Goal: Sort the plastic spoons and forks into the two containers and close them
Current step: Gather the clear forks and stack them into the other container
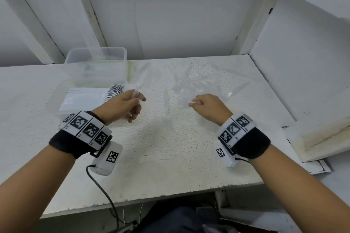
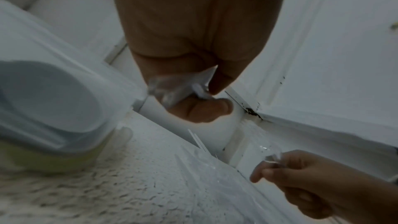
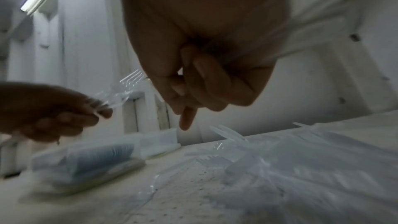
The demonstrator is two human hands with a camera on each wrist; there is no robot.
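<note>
Containers stand at the far left of the surface [image 1: 170, 157]: two, a clear tub [image 1: 96, 62] against the back wall and a nearer, lower one [image 1: 83, 98] with striped print showing through it. The left hand [image 1: 121, 106] hovers just right of the nearer one, its grip pinching clear plastic cutlery [image 1: 136, 93]; from the head view the piece is only a pale glint. The right wrist view shows tines above that hand, so it holds a fork [image 3: 132, 76], though whether one or several I cannot tell. The left wrist view shows thumb and fingers pressed on the clear handle [image 2: 183, 84].

Between the hands lies open, bare surface reaching to the near edge, with one clear piece [image 1: 166, 104] lying alone there. Farther right, a loose pile of clear cutlery [image 1: 200, 83] spreads toward the back wall, too glassy to count. The right hand [image 1: 208, 108] hangs at the pile's near edge, its grip curled and pinching a clear piece [image 1: 193, 102].
</note>
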